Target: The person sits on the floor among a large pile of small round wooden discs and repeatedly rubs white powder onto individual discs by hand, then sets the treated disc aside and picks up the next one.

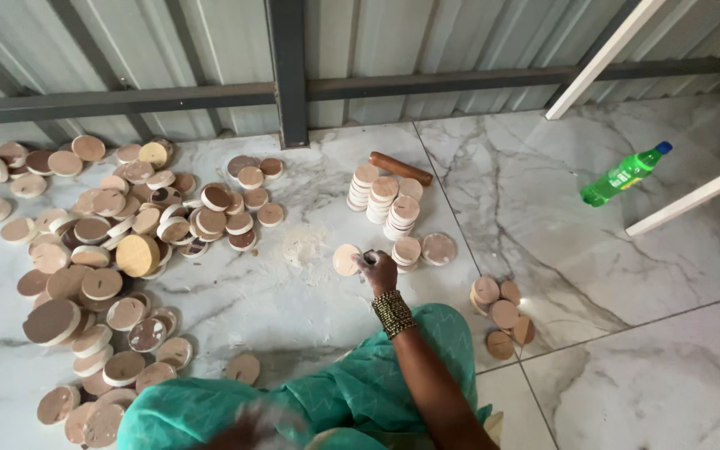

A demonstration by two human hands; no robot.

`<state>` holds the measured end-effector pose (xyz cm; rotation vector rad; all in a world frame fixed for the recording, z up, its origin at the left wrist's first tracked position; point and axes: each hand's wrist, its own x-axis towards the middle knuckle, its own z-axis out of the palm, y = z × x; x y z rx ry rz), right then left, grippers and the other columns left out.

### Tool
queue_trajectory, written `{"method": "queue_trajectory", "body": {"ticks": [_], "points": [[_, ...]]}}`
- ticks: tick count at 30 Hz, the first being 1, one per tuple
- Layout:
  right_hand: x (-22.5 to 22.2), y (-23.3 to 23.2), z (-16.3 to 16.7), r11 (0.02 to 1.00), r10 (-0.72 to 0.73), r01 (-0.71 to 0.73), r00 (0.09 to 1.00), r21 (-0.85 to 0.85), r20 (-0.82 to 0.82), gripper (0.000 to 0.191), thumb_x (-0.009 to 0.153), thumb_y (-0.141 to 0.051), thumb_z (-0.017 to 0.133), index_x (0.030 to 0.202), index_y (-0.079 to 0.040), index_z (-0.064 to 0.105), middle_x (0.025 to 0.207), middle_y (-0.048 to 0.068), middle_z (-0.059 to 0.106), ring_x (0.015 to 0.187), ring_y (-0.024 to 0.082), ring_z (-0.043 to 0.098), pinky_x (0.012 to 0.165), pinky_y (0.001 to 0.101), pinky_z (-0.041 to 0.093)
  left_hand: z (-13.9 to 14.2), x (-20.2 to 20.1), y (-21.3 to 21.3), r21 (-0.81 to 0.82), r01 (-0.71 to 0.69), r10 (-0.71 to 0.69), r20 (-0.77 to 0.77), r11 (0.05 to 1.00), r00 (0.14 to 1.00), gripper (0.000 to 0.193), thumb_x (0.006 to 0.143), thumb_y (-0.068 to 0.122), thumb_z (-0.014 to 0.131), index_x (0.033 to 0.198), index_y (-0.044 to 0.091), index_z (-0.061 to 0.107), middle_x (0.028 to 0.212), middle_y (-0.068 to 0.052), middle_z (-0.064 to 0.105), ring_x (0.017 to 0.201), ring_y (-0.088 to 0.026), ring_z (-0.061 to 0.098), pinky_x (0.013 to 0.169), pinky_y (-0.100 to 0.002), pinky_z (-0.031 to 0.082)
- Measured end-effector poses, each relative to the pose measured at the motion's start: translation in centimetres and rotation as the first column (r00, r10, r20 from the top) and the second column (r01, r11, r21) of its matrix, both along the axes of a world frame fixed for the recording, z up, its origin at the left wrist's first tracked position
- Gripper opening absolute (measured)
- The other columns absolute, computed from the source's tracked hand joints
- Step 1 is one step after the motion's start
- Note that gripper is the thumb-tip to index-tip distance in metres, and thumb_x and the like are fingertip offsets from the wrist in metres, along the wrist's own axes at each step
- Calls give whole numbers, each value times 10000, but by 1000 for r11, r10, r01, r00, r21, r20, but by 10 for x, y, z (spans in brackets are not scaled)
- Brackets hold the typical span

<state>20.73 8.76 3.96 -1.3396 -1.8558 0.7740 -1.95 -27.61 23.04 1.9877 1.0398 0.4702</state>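
The person sits on the marble floor (610, 392), knees draped in teal cloth, and the right hand (379, 268), with a beaded bracelet at the wrist, reaches forward and is closed around a small dark tool whose kind I cannot make out. The tool's tip meets a pale wooden disc (346, 259) that lies flat on the floor just left of the hand, beside a patch of pale sawdust (302, 246). The left hand (252, 427) is only a blur at the bottom edge, low over the lap; whether it is open or holds anything cannot be told.

The step in hand looks like working the face or edge of that one disc, probably smoothing or scraping it. The next move seems to call for steady pressure on the tool while the disc is kept from sliding on the smooth tile.

Just beyond the hand stand neat stacks of discs (383, 200), with a brown wooden rod (399, 168) lying behind them. A big loose heap of discs (102, 250) spreads over the floor at the left, and a small group of discs (500, 315) lies to the right.

The floor is white marble-look tile with grey veins. A corrugated metal wall (210, 42) on a dark steel frame closes the back. A green plastic bottle (624, 174) lies on its side at right, near white bars (693, 196).
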Motion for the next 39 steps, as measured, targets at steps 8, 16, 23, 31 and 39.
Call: {"method": "queue_trajectory", "body": {"ticks": [8, 16, 23, 31, 39], "points": [[5, 10, 1, 985, -126, 124, 992, 123, 4, 371, 784, -356, 860, 792, 1, 760, 764, 129, 734, 633, 241, 690, 636, 358, 535, 2, -15, 19, -79, -105, 105, 0, 991, 994, 440, 772, 523, 755, 1128, 267, 730, 1247, -34, 658, 1222, -276, 574, 1069, -520, 375], [42, 38, 5, 960, -279, 278, 959, -16, -52, 376, 795, -380, 837, 792, -23, 718, 699, 124, 704, 566, 292, 666, 583, 400, 531, 21, 0, -6, -64, -102, 104, 19, 993, 994, 435, 778, 507, 760, 1139, 265, 735, 1208, -34, 672, 1174, -270, 597, 1036, -503, 408], [88, 64, 18, 903, -370, 329, 922, 277, 111, 426, 840, -455, 825, 773, -37, 768, 759, 153, 734, 660, 311, 693, 675, 411, 535, 32, -12, -18, -34, -190, 190, -14, 981, 982, 431, 784, 493, 765, 1149, 264, 740, 1173, -33, 685, 1132, -265, 618, 1007, -488, 437], [102, 70, 17, 878, -478, 479, 877, 11, -40, 482, 786, -485, 835, 994, -51, 802, 935, 164, 779, 879, 333, 747, 823, 429, 561, 90, -18, -23, 125, -477, 445, 219, 870, 868, 427, 790, 476, 771, 1160, 263, 745, 1134, -33, 700, 1084, -259, 641, 974, -471, 470], [113, 79, 11, 849, -508, 525, 842, -64, 181, 594, 775, -582, 839, 1054, -58, 806, 1003, 213, 757, 947, 389, 713, 884, 457, 541, 120, 122, 52, 292, -262, 104, 462, 920, 881, 424, 797, 460, 776, 1171, 262, 750, 1094, -33, 715, 1037, -253, 664, 941, -454, 503]]}}
